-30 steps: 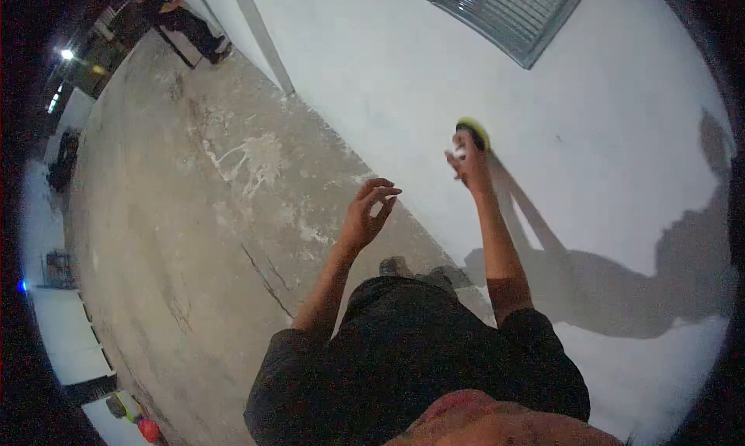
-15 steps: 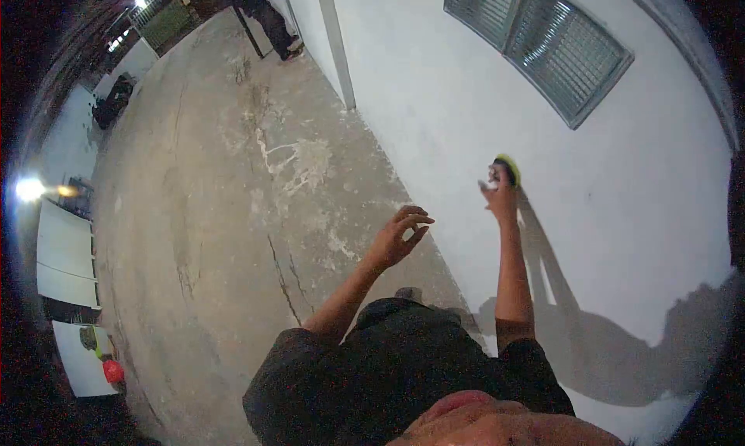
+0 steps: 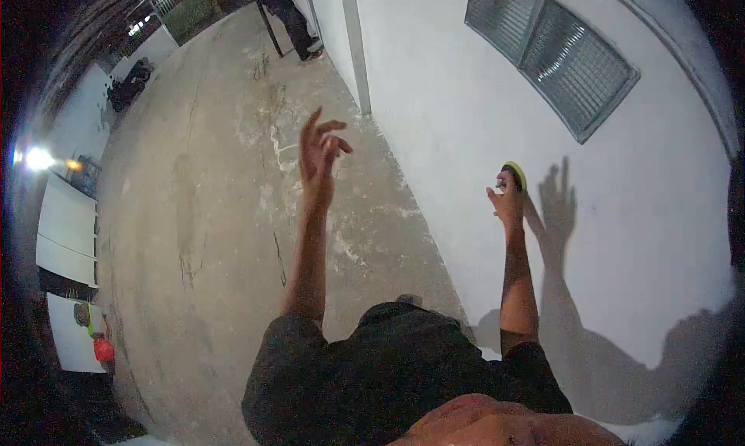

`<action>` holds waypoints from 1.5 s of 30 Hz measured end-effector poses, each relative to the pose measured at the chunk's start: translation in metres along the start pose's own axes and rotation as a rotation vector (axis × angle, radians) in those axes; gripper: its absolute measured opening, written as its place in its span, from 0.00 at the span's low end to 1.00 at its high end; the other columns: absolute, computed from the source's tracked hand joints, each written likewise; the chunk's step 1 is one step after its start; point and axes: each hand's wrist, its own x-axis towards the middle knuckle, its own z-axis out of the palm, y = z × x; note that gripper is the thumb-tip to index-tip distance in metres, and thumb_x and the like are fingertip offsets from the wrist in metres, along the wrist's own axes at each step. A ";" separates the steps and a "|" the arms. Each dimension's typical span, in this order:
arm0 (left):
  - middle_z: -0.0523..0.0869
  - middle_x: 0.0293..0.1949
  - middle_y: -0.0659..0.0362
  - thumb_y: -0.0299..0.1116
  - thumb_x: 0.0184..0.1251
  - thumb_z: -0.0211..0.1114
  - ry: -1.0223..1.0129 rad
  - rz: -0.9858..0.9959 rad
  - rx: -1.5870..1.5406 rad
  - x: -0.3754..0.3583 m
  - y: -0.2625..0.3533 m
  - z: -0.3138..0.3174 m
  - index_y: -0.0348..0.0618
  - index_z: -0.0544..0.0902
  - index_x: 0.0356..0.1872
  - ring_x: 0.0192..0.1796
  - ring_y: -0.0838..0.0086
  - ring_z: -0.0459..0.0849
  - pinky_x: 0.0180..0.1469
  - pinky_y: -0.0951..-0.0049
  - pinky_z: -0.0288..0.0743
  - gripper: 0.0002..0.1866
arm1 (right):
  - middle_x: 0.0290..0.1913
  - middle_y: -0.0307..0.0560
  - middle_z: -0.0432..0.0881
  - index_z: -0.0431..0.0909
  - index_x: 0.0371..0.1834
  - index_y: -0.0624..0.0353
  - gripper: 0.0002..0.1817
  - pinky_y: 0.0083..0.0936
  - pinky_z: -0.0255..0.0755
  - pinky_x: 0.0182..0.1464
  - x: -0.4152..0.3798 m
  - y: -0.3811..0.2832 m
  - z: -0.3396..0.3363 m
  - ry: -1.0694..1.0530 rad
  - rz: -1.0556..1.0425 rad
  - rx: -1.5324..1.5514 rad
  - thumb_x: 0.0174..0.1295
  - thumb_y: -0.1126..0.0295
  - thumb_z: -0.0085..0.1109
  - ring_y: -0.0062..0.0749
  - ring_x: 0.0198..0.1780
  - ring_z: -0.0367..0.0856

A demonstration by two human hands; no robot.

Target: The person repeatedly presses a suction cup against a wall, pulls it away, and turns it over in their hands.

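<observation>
My right hand [image 3: 508,204] is against the white wall [image 3: 434,81], its fingers closed around the dark back of a round pad with a yellow-green rim [image 3: 519,173]. The pad lies against the wall below the window; its face is hidden, and its exact kind cannot be made out. My left hand [image 3: 320,155] is raised in the air over the concrete floor, holding nothing, with its fingers apart and partly bent. Shadows of my arm and a spread hand fall on the wall to the right of the pad.
A louvred glass window [image 3: 555,54] is set in the wall. Farther along the wall stands another person [image 3: 291,19] in dark clothes. Cracked concrete floor [image 3: 209,213] stretches left. White panels [image 3: 66,229], a red bag [image 3: 103,349] and a bright lamp [image 3: 39,159] line the left side.
My left hand has risen away from my body and to the left, its fingers spreading. My right hand stays on the pad at the wall, with little shift. The view has turned slightly.
</observation>
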 end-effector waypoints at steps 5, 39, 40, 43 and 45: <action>0.82 0.49 0.52 0.47 0.72 0.62 0.086 -0.005 -0.116 0.006 -0.002 0.003 0.39 0.59 0.74 0.37 0.78 0.82 0.40 0.75 0.71 0.37 | 0.43 0.45 0.82 0.70 0.49 0.51 0.28 0.41 0.78 0.43 -0.071 0.070 0.045 -0.343 0.294 -0.189 0.49 0.59 0.76 0.41 0.44 0.82; 0.58 0.75 0.48 0.46 0.80 0.47 -0.733 -0.330 -0.209 -0.131 -0.106 0.239 0.45 0.59 0.75 0.75 0.57 0.61 0.73 0.57 0.57 0.29 | 0.70 0.51 0.68 0.55 0.76 0.43 0.37 0.41 0.79 0.54 -0.082 -0.019 -0.080 -0.232 0.366 0.602 0.66 0.51 0.59 0.44 0.59 0.79; 0.52 0.78 0.45 0.44 0.80 0.46 -0.791 -0.206 -0.128 -0.130 -0.108 0.252 0.42 0.55 0.76 0.80 0.55 0.46 0.77 0.58 0.47 0.30 | 0.72 0.49 0.66 0.52 0.78 0.43 0.36 0.38 0.79 0.55 -0.082 -0.015 -0.080 -0.239 0.368 0.947 0.70 0.53 0.55 0.42 0.59 0.79; 0.38 0.79 0.44 0.45 0.81 0.45 -0.874 -0.266 -0.262 -0.156 -0.104 0.281 0.45 0.51 0.78 0.80 0.53 0.37 0.78 0.57 0.42 0.31 | 0.75 0.49 0.60 0.51 0.78 0.52 0.42 0.38 0.77 0.58 -0.098 -0.042 -0.094 -0.127 0.351 0.955 0.67 0.46 0.54 0.41 0.68 0.69; 0.34 0.78 0.41 0.46 0.80 0.46 -0.891 -0.217 -0.138 -0.166 -0.092 0.298 0.44 0.49 0.78 0.80 0.48 0.35 0.77 0.53 0.43 0.33 | 0.77 0.48 0.57 0.50 0.78 0.57 0.45 0.38 0.74 0.61 -0.105 -0.032 -0.086 -0.076 0.339 0.862 0.66 0.43 0.54 0.40 0.72 0.64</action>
